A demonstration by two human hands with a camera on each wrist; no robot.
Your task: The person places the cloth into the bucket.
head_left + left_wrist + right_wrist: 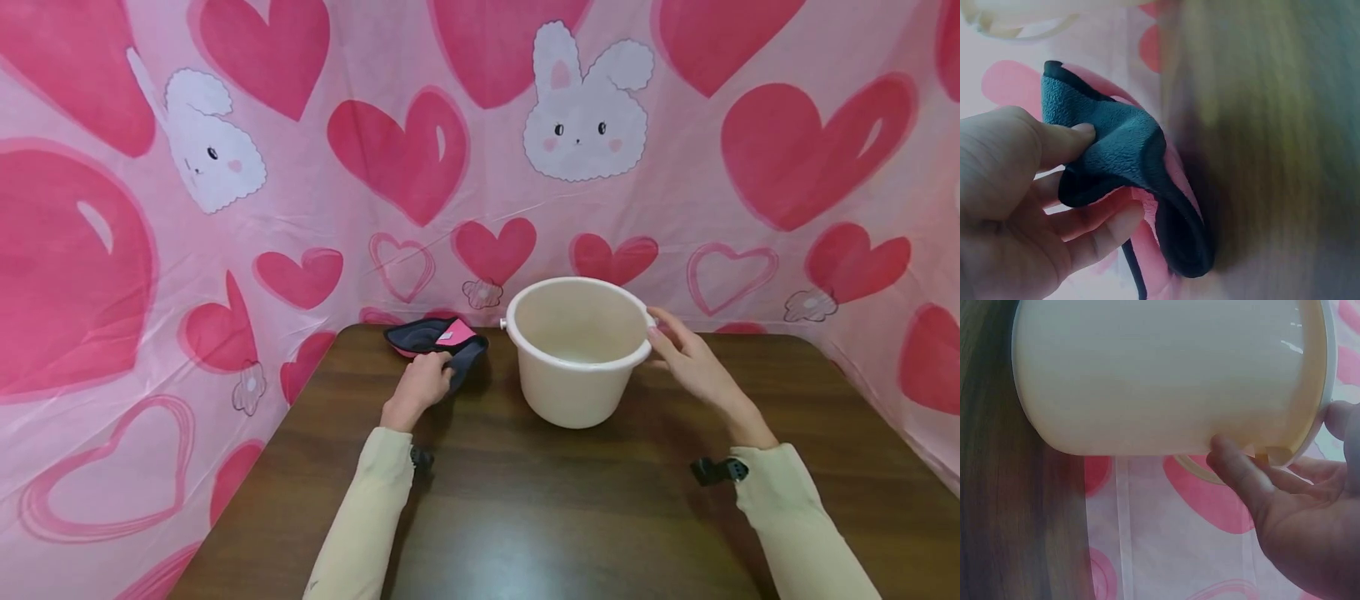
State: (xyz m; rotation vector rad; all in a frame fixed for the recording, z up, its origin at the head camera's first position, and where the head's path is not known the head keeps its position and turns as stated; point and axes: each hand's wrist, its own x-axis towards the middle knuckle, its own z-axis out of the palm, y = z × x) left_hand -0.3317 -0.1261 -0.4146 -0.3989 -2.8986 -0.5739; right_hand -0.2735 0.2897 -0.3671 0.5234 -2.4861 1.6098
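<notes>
My left hand (423,383) pinches a grey-and-pink cloth (468,354) with black edging at the back left of the table. In the left wrist view the thumb presses on the grey fleecy side of the cloth (1125,134), and the other fingers lie beneath, against the pink side. A small white label shows on the pink part in the head view. To the right stands a cream plastic bucket (573,392), upright, its visible inside bare. My right hand (697,367) holds the bucket's right rim beside the handle mount; one fingertip touches the outer wall (1147,381).
The dark wooden table (495,517) runs up to a pink curtain (495,192) printed with hearts and rabbits, which hangs behind and on both sides. Black camera straps (718,472) sit at the wrists.
</notes>
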